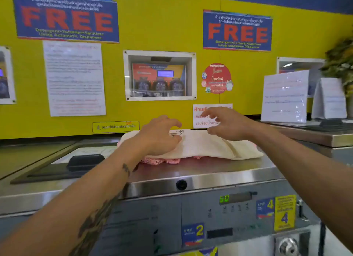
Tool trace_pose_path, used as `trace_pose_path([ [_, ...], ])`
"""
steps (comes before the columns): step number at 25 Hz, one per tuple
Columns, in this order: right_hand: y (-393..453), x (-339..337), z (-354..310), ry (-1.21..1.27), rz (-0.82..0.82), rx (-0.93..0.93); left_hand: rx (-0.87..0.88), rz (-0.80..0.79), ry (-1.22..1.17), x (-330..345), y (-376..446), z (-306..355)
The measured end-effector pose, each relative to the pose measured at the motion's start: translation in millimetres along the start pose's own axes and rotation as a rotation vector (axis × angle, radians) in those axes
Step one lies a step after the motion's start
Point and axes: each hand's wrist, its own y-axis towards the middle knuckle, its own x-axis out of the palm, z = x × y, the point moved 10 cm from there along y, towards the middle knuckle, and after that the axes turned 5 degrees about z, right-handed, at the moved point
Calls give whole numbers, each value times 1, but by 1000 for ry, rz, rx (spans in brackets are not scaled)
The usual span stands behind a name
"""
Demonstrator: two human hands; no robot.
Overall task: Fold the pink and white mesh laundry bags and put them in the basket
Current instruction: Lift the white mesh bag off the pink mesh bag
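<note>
A folded white mesh laundry bag [206, 145] lies on the steel top of a washing machine [200, 171]. Under it a pink mesh bag [162, 161] shows only as a strip along the front edge. My left hand [159, 135] rests on the left part of the white bag, fingers spread and curved, palm down. My right hand [227, 123] hovers just above the bag's far right part, fingers apart, holding nothing. No basket is in view.
A yellow wall with posters stands right behind the bags. A black lid handle [86, 161] sits on the machine top to the left. Standing paper signs [284, 97] occupy the neighbouring machine at right. The control panel [235, 200] faces me below.
</note>
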Motion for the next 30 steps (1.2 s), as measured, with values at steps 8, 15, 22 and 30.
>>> trace_pose_path([
  [8, 85, 112, 73, -61, -439, 7, -157, -318, 80, 80, 22, -32],
  [15, 72, 84, 62, -2, -200, -18, -245, -100, -91, 61, 19, -35],
  [22, 82, 15, 65, -83, 87, 45, 30, 117, -8, 18, 72, 5],
  [30, 43, -43, 153, -538, -251, 476, 60, -104, -116, 45, 86, 47],
])
